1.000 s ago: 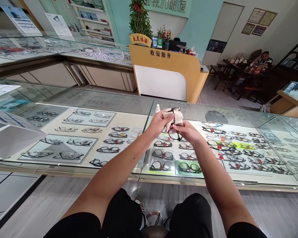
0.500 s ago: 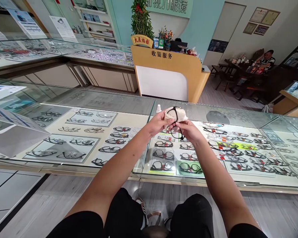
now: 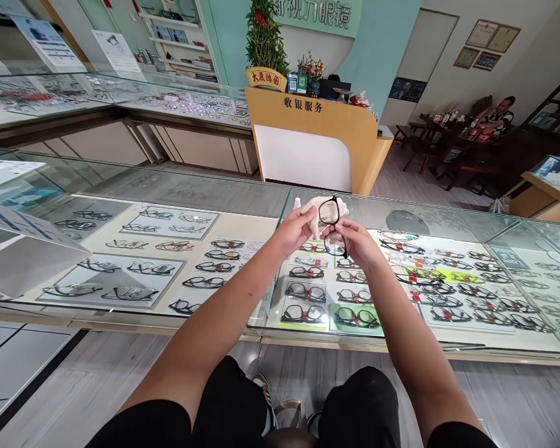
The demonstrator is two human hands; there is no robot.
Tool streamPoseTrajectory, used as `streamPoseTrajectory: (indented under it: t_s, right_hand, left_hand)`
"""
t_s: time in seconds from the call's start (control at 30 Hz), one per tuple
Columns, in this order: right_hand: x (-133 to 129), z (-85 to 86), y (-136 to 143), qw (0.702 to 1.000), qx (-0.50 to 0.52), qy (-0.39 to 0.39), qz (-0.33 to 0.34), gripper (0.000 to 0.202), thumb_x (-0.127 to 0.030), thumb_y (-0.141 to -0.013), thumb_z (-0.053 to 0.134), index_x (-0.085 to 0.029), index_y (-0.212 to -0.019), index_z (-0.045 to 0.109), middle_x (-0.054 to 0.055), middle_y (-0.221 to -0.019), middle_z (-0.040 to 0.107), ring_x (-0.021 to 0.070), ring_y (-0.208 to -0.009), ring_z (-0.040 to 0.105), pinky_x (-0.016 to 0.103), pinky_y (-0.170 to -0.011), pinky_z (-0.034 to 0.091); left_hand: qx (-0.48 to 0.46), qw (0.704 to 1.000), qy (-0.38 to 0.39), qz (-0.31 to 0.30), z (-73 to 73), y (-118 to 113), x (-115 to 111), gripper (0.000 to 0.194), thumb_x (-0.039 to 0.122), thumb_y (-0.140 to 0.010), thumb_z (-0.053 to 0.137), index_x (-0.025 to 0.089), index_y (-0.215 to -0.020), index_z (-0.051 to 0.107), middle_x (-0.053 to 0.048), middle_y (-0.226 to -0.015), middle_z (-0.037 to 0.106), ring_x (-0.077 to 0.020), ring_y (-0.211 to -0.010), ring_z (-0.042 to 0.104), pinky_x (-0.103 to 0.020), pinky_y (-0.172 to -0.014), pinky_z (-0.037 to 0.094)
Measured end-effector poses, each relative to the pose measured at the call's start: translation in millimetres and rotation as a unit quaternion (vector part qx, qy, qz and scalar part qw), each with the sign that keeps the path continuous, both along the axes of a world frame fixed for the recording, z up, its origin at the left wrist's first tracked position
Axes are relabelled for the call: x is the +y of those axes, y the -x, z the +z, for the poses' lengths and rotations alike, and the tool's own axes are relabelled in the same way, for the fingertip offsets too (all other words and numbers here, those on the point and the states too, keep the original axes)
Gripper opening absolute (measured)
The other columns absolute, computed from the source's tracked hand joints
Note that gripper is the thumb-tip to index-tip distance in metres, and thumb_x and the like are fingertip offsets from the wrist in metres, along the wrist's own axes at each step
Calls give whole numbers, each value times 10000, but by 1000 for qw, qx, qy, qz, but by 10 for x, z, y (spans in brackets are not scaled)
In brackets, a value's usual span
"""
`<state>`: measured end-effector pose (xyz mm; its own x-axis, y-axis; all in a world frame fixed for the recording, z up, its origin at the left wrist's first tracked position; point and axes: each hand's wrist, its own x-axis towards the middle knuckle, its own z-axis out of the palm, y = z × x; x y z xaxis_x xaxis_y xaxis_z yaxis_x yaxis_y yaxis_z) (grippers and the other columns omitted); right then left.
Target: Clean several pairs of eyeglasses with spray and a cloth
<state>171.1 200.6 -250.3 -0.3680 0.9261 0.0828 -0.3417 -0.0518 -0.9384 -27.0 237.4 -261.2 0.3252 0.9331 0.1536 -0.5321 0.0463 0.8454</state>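
Black-framed eyeglasses are held up over the glass display counter, one lens above the other. My right hand is closed on them, pinching near the bridge between the two lenses. My left hand is closed on a cream cloth, part of which lies behind the upper lens. Whether the cloth touches that lens I cannot tell. A small white-capped bottle stands just beyond my left hand, mostly hidden by it.
Rows of eyeglasses lie inside the glass display counter under my arms. A folded white card stands on the left. Beyond is a wooden cashier desk with a plant. A person sits at a table far right.
The cloth has come off the upper lens, which now shows clear in front of it. My left hand has shifted slightly left with the cloth; the glasses have turned slightly in my right hand.
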Motion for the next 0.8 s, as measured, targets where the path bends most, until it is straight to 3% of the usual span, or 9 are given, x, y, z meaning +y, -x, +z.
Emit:
streamPoseTrajectory:
  t_s: [0.13,0.23,0.33,0.53,0.63,0.8]
  right_hand:
    - [4,66,-87,998,58,22,-30,338,-445,-769,978,-213,-827,740,75,-1012,845,194,-904,773,266,-747,587]
    - [14,84,-110,996,66,42,-49,333,-438,-758,982,-214,-847,753,83,-1026,844,199,-948,777,256,-736,598]
    - [24,72,-100,996,59,58,-36,331,-458,-776,964,-206,-869,770,93,-1029,840,202,-944,782,260,-726,607]
    - [-4,63,-75,993,65,96,18,266,-421,-877,888,-177,-931,799,81,-976,830,177,-858,795,241,-702,634]
    - [-31,104,-63,987,71,146,22,167,-327,-948,816,-170,-907,779,61,-909,822,165,-799,800,222,-650,635]
    - [-54,169,-36,967,69,244,14,182,-233,-1022,699,-147,-870,752,57,-812,806,154,-713,794,197,-572,616]
  left_hand:
    - [77,985,-104,117,1,32,-3,489,546,-884,890,168,-1173,776,-44,-954,751,-163,-871,687,-267,-789,567]
    - [206,930,-216,213,-21,43,-32,594,601,-972,777,164,-1373,753,-88,-1118,792,-222,-1055,717,-304,-941,568]
    - [285,873,-298,259,-60,39,-52,620,571,-1056,662,151,-1510,682,-146,-1367,774,-296,-1302,696,-387,-1137,531]
    - [390,754,-460,260,-112,65,-43,463,349,-1130,499,156,-1517,666,-181,-1455,743,-301,-1419,671,-475,-1256,491]
    - [419,693,-534,242,-110,104,-31,512,198,-1111,417,175,-1583,613,-178,-1555,688,-287,-1540,587,-524,-1333,417]
    - [439,628,-600,229,-99,138,-12,581,115,-1089,392,157,-1649,540,-181,-1675,583,-265,-1636,481,-526,-1337,405]
